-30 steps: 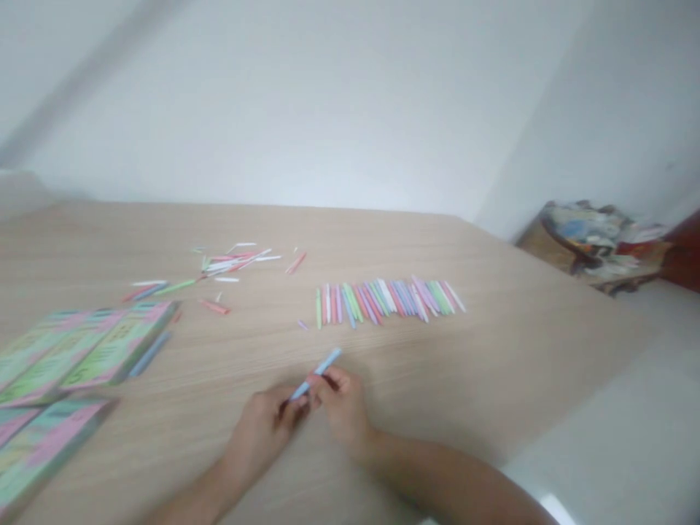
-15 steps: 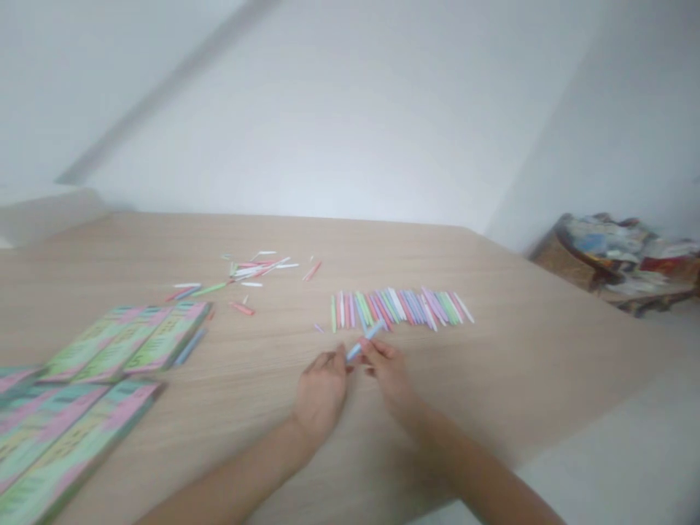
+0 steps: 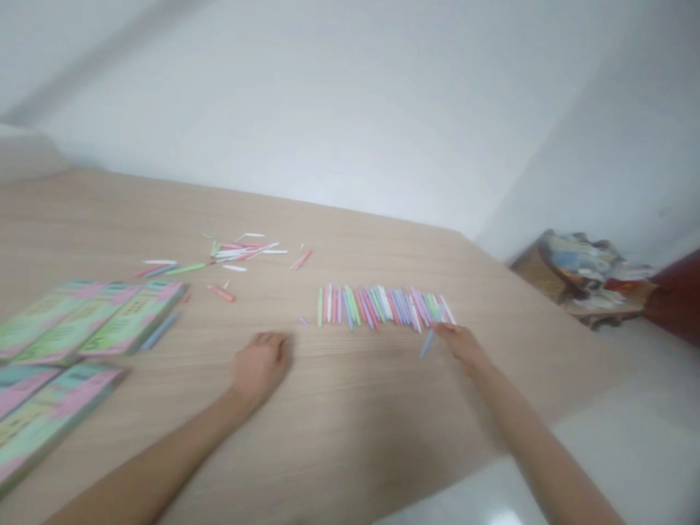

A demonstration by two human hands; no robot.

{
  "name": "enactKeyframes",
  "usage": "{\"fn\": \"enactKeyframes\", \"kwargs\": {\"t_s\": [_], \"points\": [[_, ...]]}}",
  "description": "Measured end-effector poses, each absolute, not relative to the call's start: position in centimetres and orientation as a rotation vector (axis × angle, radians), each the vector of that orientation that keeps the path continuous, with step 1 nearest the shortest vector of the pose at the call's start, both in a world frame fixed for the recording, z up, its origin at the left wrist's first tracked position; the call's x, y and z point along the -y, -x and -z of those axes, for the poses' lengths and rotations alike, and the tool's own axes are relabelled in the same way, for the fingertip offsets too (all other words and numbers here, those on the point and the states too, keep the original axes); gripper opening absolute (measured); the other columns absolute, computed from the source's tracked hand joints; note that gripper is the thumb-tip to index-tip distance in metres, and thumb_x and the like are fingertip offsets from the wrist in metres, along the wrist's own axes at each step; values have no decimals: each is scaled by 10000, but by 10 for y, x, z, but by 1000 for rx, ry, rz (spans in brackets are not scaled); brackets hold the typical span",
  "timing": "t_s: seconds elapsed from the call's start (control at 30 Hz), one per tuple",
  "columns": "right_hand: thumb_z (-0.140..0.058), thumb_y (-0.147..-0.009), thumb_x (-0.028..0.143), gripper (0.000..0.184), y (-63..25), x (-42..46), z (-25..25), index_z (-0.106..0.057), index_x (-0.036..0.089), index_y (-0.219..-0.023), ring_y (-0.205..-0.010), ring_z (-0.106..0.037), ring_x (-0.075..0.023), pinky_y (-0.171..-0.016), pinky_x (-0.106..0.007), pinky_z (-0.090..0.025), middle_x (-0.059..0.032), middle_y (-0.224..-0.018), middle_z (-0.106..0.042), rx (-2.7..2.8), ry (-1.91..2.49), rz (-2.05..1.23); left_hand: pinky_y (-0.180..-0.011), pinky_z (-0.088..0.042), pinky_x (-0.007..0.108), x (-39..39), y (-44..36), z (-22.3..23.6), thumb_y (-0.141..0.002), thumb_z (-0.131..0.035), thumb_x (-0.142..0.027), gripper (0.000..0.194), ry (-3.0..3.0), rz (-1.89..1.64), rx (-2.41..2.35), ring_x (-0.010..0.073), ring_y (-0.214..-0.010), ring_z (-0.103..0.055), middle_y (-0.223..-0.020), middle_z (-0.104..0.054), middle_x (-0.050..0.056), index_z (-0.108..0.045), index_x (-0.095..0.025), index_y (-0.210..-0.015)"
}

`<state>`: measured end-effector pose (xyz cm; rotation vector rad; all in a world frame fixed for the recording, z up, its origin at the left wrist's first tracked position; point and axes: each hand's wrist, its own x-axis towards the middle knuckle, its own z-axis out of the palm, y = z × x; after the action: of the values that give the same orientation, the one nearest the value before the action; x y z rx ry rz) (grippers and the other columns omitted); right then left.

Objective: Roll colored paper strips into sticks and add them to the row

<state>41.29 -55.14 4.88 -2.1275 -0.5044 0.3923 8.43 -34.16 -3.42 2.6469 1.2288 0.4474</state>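
A thin blue stick [image 3: 427,343], like a piece of chalk, is pinched in the fingers of my right hand [image 3: 462,344]. It slants at the right end of a row of pastel sticks [image 3: 377,306] in pink, green, blue, purple and white, laid side by side. My left hand [image 3: 261,368] rests on the table to the left of the row, its fingers curled in with nothing showing in them. A small purple piece [image 3: 304,321] lies just beyond that hand, near the row's left end.
Loose sticks [image 3: 240,251] and broken bits lie scattered farther back on the wooden table [image 3: 339,423]. Green and pink boxes [image 3: 131,317] stand at the left, with a blue stick [image 3: 160,332] beside them. A cluttered container [image 3: 580,273] is off to the right. A white wall rises behind.
My hands have parted from holding the blue stick together. My right hand has carried it right to the row's end; my left hand has moved left, empty as far as visible.
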Motion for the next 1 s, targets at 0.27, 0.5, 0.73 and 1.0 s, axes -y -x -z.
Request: {"fn": "enactKeyframes", "kwargs": {"t_s": [0.27, 0.5, 0.73, 1.0], "points": [[-475, -858, 479, 440, -287, 487, 17, -570, 181, -549, -494, -470, -126, -516, -253, -237, 0, -514, -536, 1491, 2404, -545, -830, -476, 330, 341, -96, 43, -907, -399, -179, 266, -2761, -424, -1013, 226, -990, -544, -1017, -621, 121, -646, -143, -1000], [-417, -894, 435, 417, -240, 447, 18, -698, 166, -745, -681, -634, -191, -585, -265, -321, -110, -739, -692, 1574, 2675, -348, -888, -465, 358, 339, -89, 46, -881, -438, -143, 249, -2688, -514, -943, 226, -996, -531, -1018, -605, 121, -642, -148, -1024], [-434, -906, 467, 429, -278, 431, 0, -724, 163, -820, -799, -665, -215, -640, -270, -384, -123, -839, -714, 1573, 2784, -210, -977, -436, 365, 325, -78, 54, -828, -463, -75, 301, -2565, -651, -700, 202, -1052, -538, -1090, -623, 92, -646, -155, -1054], [-451, -926, 452, 454, -327, 353, -17, -705, 90, -1031, -984, -659, -258, -757, -298, -443, -203, -1023, -699, 1622, 2872, -124, -966, -426, 359, 322, -79, 59, -827, -470, -92, 266, -2551, -663, -664, 209, -1036, -541, -1069, -625, 97, -649, -142, -1017]]}}
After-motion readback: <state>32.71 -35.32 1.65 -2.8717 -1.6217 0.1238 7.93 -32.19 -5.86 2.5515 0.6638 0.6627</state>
